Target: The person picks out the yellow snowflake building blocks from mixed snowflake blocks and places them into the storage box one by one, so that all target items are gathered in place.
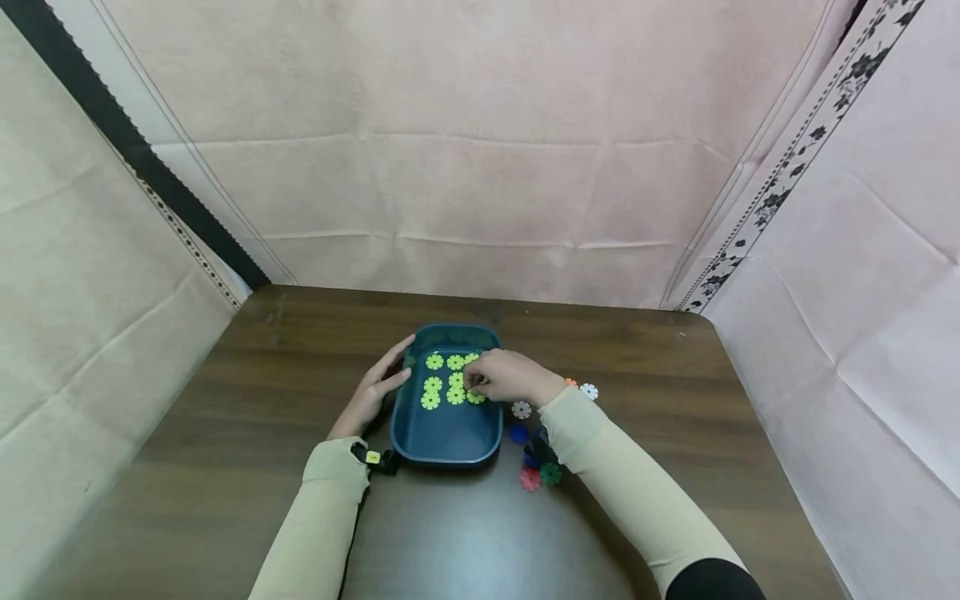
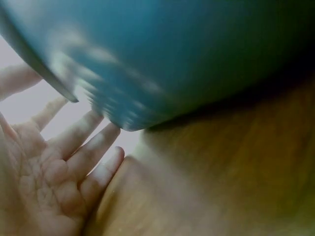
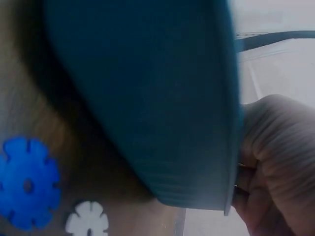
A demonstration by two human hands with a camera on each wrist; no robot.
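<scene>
A dark blue tray (image 1: 446, 437) lies on the table, holding several yellow-green notched building discs (image 1: 455, 396) set in rows. My left hand (image 1: 372, 398) rests along the tray's left side with fingers extended; the left wrist view shows these fingers (image 2: 93, 147) against the outer wall. From the right, my right hand (image 1: 513, 377) reaches over the rim, its fingertips bent together low among the right-hand discs. That hand covers part of the disc rows, and I cannot tell whether a disc is between its fingertips. In the right wrist view, the tray wall hides the fingertips.
Loose discs lie right of the tray: white (image 1: 521, 410), blue (image 1: 518, 433), red (image 1: 530, 479) and green (image 1: 551, 474), partly under my right forearm. Farther back are an orange disc (image 1: 572, 382) and another white one (image 1: 589, 391). Pale cloth walls (image 1: 480, 192) surround the wooden table (image 1: 315, 333).
</scene>
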